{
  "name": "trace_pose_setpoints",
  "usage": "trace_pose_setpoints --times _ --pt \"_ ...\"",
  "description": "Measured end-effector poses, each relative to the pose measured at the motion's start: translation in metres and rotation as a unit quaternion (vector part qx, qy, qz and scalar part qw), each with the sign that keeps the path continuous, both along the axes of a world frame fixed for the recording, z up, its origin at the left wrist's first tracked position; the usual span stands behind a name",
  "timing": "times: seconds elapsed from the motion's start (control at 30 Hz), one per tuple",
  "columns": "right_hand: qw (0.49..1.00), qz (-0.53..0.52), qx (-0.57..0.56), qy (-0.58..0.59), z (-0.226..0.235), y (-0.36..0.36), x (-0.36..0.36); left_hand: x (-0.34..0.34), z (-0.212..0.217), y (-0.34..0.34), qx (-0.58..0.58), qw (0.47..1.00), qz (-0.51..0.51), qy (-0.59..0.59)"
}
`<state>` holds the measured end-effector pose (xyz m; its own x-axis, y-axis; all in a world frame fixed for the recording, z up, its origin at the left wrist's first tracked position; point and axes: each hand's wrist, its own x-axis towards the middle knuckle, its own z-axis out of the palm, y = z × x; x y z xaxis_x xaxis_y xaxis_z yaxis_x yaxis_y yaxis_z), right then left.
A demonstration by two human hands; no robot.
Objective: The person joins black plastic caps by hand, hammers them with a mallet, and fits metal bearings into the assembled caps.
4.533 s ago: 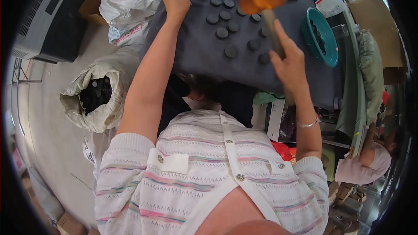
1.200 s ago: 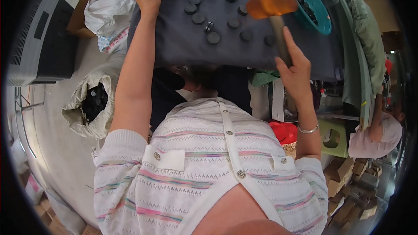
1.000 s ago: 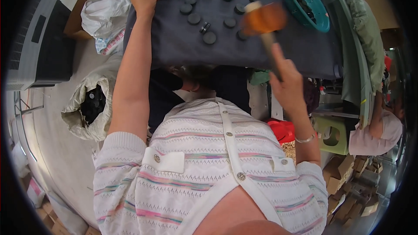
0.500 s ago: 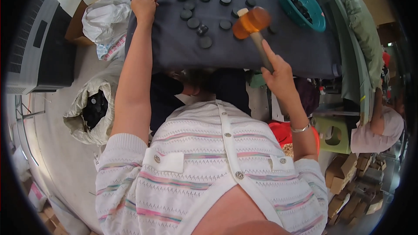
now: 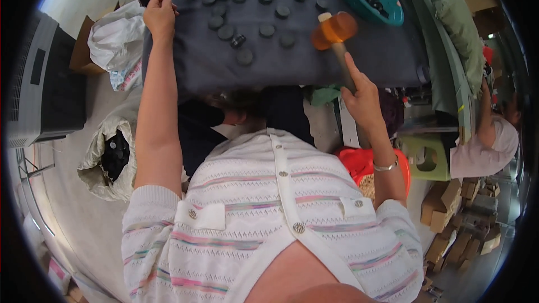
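The dark grey tabletop [image 5: 387, 56] fills the top of the view, black round discs [image 5: 245, 56] scattered over it and a teal bowl [image 5: 387, 14] of more at its far right. Over the cloth hangs the mallet [image 5: 336, 36], long axis tilted, wooden handle running down to the right hand [image 5: 362, 98] clamped around it, orange head pointing up and left. The left hand [image 5: 160, 14] rests on the tabletop's left edge, fingers curled together.

the mallet handle [image 5: 343, 64] is partly hidden, seemingly inside the right hand [image 5: 364, 100].
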<state>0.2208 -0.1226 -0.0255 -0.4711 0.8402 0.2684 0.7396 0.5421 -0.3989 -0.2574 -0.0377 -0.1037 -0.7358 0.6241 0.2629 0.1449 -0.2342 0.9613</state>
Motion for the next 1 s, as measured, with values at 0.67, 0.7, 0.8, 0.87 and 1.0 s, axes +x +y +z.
trace_pose_setpoints --times 0.67,0.7,0.8,0.87,1.0 --pt "0.988 0.060 0.081 0.120 0.056 0.044 -0.076 0.003 0.001 -0.001 0.036 0.999 0.012 -0.001" --pt "0.988 0.061 0.083 0.120 0.047 0.051 -0.080 0.006 0.001 0.001 0.037 0.999 0.008 -0.003" --pt "0.999 0.017 0.008 -0.033 -0.001 0.073 -0.087 0.006 0.000 0.002 0.023 1.000 0.011 -0.003" --pt "0.998 0.050 0.017 -0.022 0.008 0.084 -0.082 0.010 -0.004 0.002 0.023 1.000 0.009 0.006" --pt "0.998 0.054 0.012 0.030 0.032 0.069 -0.087 0.003 -0.002 -0.004 0.034 0.999 0.018 -0.015"
